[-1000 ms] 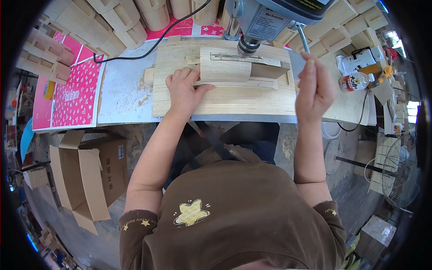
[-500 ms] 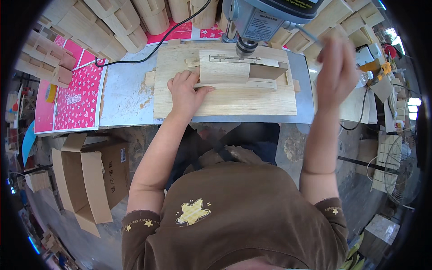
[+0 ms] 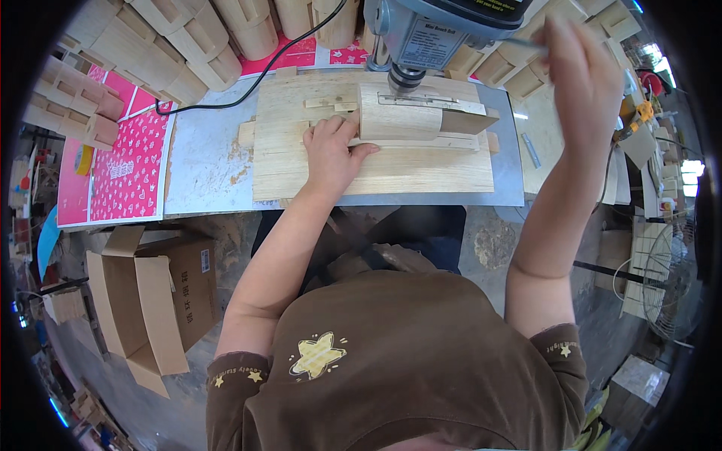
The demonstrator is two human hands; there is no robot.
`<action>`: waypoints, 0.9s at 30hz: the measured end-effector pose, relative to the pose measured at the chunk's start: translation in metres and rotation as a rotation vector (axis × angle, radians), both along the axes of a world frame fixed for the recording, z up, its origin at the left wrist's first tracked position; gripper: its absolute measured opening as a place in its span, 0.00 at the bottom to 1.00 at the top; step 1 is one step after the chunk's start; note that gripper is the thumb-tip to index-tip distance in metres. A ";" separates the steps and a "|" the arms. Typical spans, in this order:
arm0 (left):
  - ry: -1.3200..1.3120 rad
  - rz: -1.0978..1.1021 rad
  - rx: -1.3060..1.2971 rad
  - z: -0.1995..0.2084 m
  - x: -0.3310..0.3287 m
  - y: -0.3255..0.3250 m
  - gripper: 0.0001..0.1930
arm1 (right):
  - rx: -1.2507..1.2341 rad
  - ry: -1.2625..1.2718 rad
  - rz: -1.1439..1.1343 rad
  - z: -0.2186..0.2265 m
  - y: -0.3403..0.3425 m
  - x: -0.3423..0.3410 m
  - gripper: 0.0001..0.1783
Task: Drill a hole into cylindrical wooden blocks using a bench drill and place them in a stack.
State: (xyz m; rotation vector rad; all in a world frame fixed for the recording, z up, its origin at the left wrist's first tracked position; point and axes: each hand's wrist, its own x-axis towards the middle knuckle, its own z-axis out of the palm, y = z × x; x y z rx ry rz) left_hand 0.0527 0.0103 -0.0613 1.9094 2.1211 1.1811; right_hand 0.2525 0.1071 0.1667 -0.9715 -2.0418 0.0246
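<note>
A pale wooden workpiece [image 3: 398,119] with a curved face and a slot along its top lies on a flat wooden board [image 3: 301,177]. My left hand [image 3: 335,154] is closed on its left end, thumb along the near side. Right above the workpiece's slotted edge is the chuck [image 3: 404,77] of a small blue-grey bench drill [image 3: 432,37]. Whether a bit touches the wood is hidden. My right hand [image 3: 585,90], raised at the drill's right side and a little blurred, is closed around the end of the drill's feed lever [image 3: 526,43].
Stacked wooden pieces [image 3: 169,56] line the back of the bench. A black cable [image 3: 256,84] runs across the back left. Yellow tape [image 3: 83,159] lies on the pink sheet [image 3: 124,165]. An open cardboard box [image 3: 162,301] stands on the floor at left; a fan [image 3: 671,278] is at right.
My left hand has slid the workpiece to the right under the chuck. My right hand has moved up and to the right, and the feed lever has swung up with it.
</note>
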 end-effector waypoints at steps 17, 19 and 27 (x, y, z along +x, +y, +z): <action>0.020 0.000 0.002 -0.002 0.000 0.000 0.31 | 0.178 0.217 0.198 -0.141 -0.015 -0.007 0.03; 0.011 0.007 -0.006 -0.002 -0.001 0.001 0.31 | 0.236 0.250 0.226 -0.121 -0.013 0.002 0.03; -0.135 -0.033 -0.079 0.006 0.000 0.005 0.29 | 0.099 0.116 -0.016 0.018 0.089 -0.039 0.20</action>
